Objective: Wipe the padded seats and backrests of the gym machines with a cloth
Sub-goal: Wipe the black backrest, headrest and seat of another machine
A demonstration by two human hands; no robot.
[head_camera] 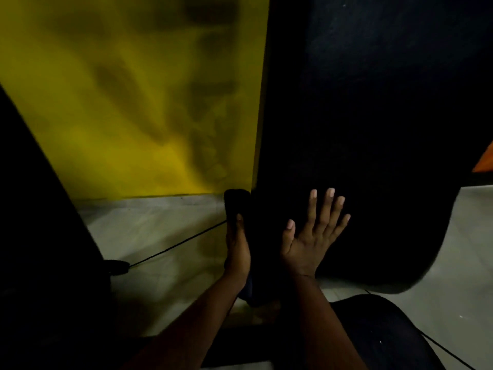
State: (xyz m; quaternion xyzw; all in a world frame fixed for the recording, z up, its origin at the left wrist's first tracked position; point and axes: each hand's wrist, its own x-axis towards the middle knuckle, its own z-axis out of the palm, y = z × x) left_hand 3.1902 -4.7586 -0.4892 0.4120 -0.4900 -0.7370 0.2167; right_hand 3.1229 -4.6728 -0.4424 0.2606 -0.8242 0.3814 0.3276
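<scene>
While left hand (pixel 237 249) grips cloth (pixel 236 204) at backrest (pixel 373 129) edge, right hand (pixel 312 236) flat.

The tall black backrest pad (pixel 373 129) fills the right of the view and blocks passage there. Left of the pad, open floor (pixel 160 231) runs to the yellow wall (pixel 120 89), crossed only by a thin black cable (pixel 176 245). A dark machine part (pixel 40 236) closes that gap further left. Below the pad, the round black seat (pixel 386 329) leaves a narrow strip of floor between them.
</scene>
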